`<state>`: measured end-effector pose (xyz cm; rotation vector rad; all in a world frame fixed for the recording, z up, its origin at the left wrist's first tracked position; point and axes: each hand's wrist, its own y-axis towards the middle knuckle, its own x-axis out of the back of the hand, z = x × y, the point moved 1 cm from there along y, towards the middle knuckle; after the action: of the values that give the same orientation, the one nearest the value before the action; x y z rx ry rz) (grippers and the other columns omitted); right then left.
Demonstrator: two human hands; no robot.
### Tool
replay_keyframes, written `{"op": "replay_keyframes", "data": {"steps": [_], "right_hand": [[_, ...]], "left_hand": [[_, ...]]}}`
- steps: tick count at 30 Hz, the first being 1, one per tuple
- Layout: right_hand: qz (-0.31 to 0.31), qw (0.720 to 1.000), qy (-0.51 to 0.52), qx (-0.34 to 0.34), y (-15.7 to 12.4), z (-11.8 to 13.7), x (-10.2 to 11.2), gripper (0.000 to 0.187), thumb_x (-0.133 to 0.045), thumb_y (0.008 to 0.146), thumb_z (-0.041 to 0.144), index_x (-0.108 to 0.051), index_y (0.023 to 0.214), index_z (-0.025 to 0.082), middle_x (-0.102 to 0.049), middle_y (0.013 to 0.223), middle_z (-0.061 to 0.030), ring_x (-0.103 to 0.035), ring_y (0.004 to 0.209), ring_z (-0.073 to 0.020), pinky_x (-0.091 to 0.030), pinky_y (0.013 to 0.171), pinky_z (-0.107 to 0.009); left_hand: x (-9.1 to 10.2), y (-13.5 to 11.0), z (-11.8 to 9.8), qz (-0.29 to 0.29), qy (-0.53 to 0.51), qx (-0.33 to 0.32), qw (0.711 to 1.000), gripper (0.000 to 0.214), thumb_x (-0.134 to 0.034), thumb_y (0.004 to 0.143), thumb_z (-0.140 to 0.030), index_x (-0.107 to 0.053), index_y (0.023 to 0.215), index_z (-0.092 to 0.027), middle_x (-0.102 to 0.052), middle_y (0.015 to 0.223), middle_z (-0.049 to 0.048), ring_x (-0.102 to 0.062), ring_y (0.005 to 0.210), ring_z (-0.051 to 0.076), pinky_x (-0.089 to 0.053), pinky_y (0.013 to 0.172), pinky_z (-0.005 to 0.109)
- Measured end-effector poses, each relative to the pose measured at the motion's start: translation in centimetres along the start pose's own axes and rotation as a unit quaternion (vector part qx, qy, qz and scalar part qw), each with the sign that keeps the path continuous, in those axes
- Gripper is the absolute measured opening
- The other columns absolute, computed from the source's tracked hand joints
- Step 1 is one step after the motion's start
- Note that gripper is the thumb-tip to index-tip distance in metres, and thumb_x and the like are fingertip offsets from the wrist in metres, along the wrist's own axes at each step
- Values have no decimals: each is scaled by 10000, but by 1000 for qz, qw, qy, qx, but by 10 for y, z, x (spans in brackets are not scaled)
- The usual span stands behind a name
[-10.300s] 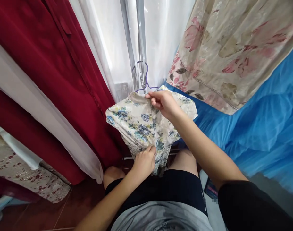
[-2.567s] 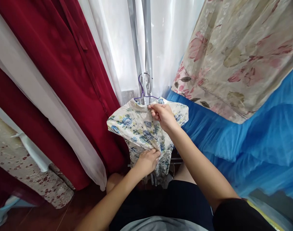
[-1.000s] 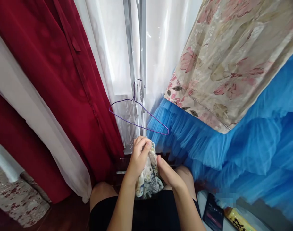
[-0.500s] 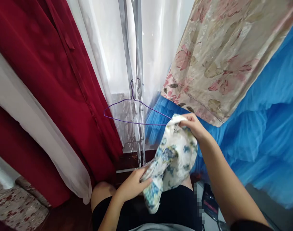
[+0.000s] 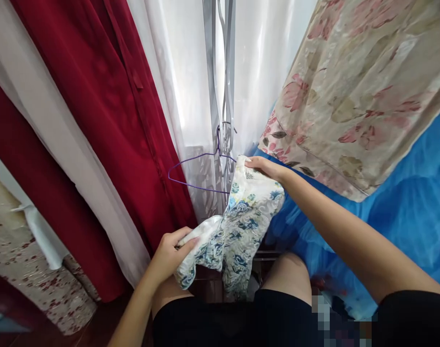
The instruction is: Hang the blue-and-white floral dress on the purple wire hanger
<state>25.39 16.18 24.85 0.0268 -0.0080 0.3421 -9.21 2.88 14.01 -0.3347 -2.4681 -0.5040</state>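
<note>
A white garment with a blue and green floral print (image 5: 243, 224) hangs spread between my two hands. My right hand (image 5: 268, 168) pinches its upper part at the right side of a purple wire hanger (image 5: 218, 142), so the cloth covers that end. Lower on the left, my left hand (image 5: 174, 251) grips another part of the garment, thumb on top. The hanger's left end is bare. Its hook sits among the hanging grey straps (image 5: 230, 86). What my right fingers do behind the cloth is hidden.
Red curtains (image 5: 129, 144) and white cloth (image 5: 191, 96) hang at the left and behind. On the right are a beige floral cloth (image 5: 335, 120) and blue ruffled fabric (image 5: 404, 207). Below are my knees (image 5: 288, 277). A flower-patterned cloth (image 5: 43, 260) lies at the lower left.
My left hand has moved left, stretching the garment out and opening its folds. My right hand has shifted slightly left and up, and the cloth covers more of the hanger's right side.
</note>
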Motion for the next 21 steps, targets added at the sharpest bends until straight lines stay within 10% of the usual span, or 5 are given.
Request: {"op": "replay_keyframes", "data": {"steps": [5,9,14,18,21], "right_hand": [[41,998,-32,-25,-6,1,24,298,-882,660,397,-696,738,178,-737,680,-44,-664,584,-177,-525,553,-255],[66,995,-62,-33,-6,4,27,281,-876,681,407,-706,730,188,-761,727,-61,-695,629,-203,-547,583,-276],[24,998,-13,-55,-1,-4,20,283,-889,659,378,-698,699,173,-733,631,-41,-668,541,-185,-552,553,-279],[3,997,43,-59,-6,-19,22,275,-834,720,385,-753,879,176,-777,723,-49,-724,637,-209,-596,647,-298],[6,998,64,-27,-24,-36,37,374,-786,771,408,-759,1089,213,-812,882,-53,-764,795,-240,-612,761,-333]], "left_hand": [[37,51,60,123,157,-57,978,381,-491,980,-476,-693,803,-205,-650,791,25,-578,785,201,-439,782,289],[84,115,84,18,234,-5,972,257,-550,881,-430,-720,893,-238,-675,873,59,-597,933,269,-471,899,372],[125,188,39,-116,154,-65,979,281,-423,932,-376,-636,1005,-208,-662,1129,89,-538,1147,275,-421,1044,428],[105,209,-1,-88,17,-67,994,337,-581,859,-309,-479,1163,-203,-650,1074,67,-613,867,190,-497,839,350],[89,199,-7,-196,111,-67,972,297,-642,860,-325,-477,1074,-203,-605,1023,58,-572,789,172,-471,805,336]]}}
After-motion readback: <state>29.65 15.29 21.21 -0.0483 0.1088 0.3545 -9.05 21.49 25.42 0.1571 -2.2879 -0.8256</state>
